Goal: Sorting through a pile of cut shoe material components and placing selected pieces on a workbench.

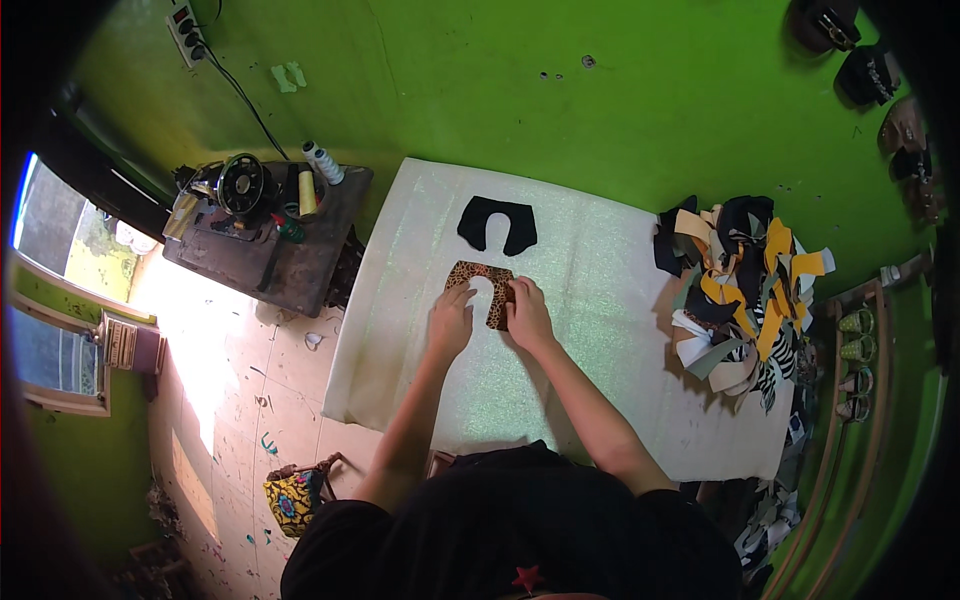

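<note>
A U-shaped leopard-print piece [496, 283] lies on the white sheet covering the table [590, 300], its curved opening facing me. My left hand [450, 321] is on its left leg, fingers closed at the edge and covering most of that leg. On the opposite leg, my right hand [528, 314] grips the outer edge with thumb and fingers. Just beyond the leopard-print piece, a black piece [482, 215] of similar U shape lies flat, touched by neither hand.
A heap of coloured strips and scraps [745, 290] covers the table's right side. To the left stands a sewing machine [240, 185] on a dark table [295, 265], with thread cones [325, 165]. A patterned bag [292, 500] is at lower left. Shoes [857, 350] line a rack at right.
</note>
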A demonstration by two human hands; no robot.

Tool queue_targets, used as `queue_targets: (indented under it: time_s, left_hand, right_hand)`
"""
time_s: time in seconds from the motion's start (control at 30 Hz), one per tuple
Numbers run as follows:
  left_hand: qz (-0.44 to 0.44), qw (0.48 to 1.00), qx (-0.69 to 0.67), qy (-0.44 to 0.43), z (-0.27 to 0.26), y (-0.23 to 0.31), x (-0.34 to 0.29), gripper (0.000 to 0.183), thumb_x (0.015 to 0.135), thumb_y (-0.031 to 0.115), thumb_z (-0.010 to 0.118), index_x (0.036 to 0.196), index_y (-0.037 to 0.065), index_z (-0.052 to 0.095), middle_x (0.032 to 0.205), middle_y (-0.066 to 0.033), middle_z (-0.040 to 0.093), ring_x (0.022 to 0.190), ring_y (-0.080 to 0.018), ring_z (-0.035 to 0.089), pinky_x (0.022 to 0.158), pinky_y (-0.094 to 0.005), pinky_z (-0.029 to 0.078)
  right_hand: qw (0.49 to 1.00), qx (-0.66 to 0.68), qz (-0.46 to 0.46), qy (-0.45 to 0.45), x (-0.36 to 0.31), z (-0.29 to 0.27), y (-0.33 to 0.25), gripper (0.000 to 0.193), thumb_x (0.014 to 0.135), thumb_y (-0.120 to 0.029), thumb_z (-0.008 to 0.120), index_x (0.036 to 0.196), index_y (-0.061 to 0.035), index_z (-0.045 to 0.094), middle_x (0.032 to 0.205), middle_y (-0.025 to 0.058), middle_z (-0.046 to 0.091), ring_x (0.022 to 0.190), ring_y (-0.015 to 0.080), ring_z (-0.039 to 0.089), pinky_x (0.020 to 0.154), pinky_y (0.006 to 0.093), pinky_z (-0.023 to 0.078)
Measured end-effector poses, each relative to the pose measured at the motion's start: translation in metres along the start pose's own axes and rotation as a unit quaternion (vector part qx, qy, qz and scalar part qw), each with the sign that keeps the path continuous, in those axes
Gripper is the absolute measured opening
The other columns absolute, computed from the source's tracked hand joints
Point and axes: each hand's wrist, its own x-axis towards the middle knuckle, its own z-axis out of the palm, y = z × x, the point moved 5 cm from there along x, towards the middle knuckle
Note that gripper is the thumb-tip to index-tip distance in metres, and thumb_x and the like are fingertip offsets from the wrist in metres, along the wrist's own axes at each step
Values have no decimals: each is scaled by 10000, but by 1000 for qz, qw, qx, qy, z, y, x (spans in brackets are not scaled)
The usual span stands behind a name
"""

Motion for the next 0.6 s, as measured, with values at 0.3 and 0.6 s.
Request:
queue_targets:
  time_s: [0.3, 0.6]
  left_hand:
    - [85, 975, 168, -121, 39, -6, 20, 580, 829, 255, 497, 1351, 128, 280, 1426, -63, 206, 1321, -275, 159, 1024, -540, 150]
    - [108, 972, 196, -72, 46, -7, 17, 584, 834, 384, 465, 1350, 167, 298, 1420, -49, 235, 1308, -314, 184, 1014, -551, 152]
  right_hand:
    - [976, -170, -57, -125, -24, 27, -2, 737, 777, -363, 577, 1344, -34, 239, 1425, 116, 170, 1320, 279, 157, 1051, 469, 167]
    - [976, -166, -78, -119, -30, 27, 13, 788, 770, -415, 578, 1363, -53, 207, 1438, 107, 145, 1328, 277, 134, 1062, 466, 129]
